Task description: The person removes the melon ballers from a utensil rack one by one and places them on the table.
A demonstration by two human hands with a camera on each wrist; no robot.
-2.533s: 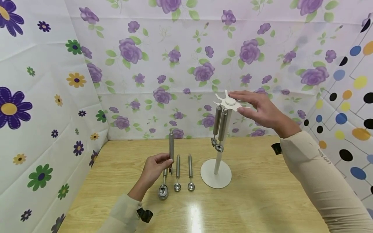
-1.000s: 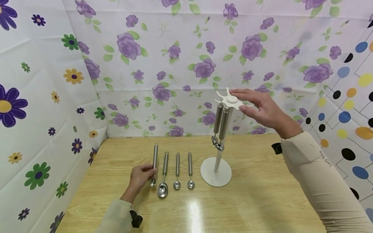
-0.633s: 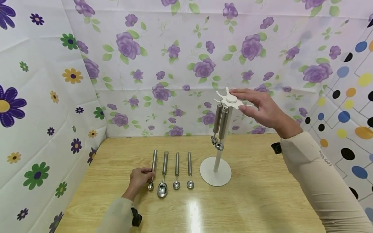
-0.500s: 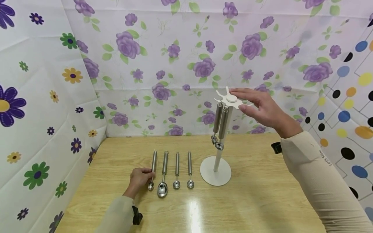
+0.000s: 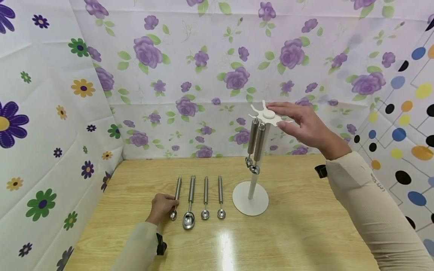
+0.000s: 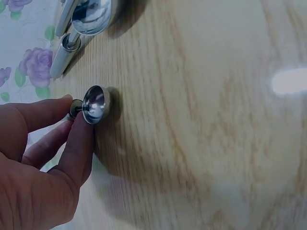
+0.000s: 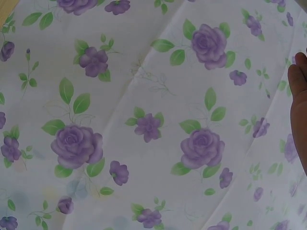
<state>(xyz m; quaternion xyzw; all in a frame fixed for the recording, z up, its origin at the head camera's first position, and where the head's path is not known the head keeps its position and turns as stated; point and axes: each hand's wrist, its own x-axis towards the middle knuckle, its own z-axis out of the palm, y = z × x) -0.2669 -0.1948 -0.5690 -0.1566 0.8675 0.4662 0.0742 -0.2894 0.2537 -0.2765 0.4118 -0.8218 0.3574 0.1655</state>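
Note:
My left hand (image 5: 161, 207) pinches a small steel melon baller (image 5: 178, 189) near the bowl end of its handle, low at the tabletop, left of the other scoops. In the left wrist view its round shiny bowl (image 6: 97, 104) sits just beyond the thumb and fingertips. My right hand (image 5: 306, 122) holds the top of a white utensil stand (image 5: 250, 205), thumb and fingers on either side of its hooked crown. Two steel melon ballers (image 5: 259, 145) hang from the crown's left hooks. The right wrist view shows only part of that hand (image 7: 300, 100) at the edge.
Right of the held baller, a larger oval-bowled scoop (image 5: 188, 219) and two small round-bowled ballers (image 5: 205, 194) (image 5: 220, 192) lie in a row, handles away from me. The wooden table (image 5: 288, 233) meets flowered cloth (image 5: 190, 90) behind, with patterned cloths at both sides.
My left hand has brought the baller from over the larger scoop leftward and down to the table beside it. The right hand keeps its place on the stand.

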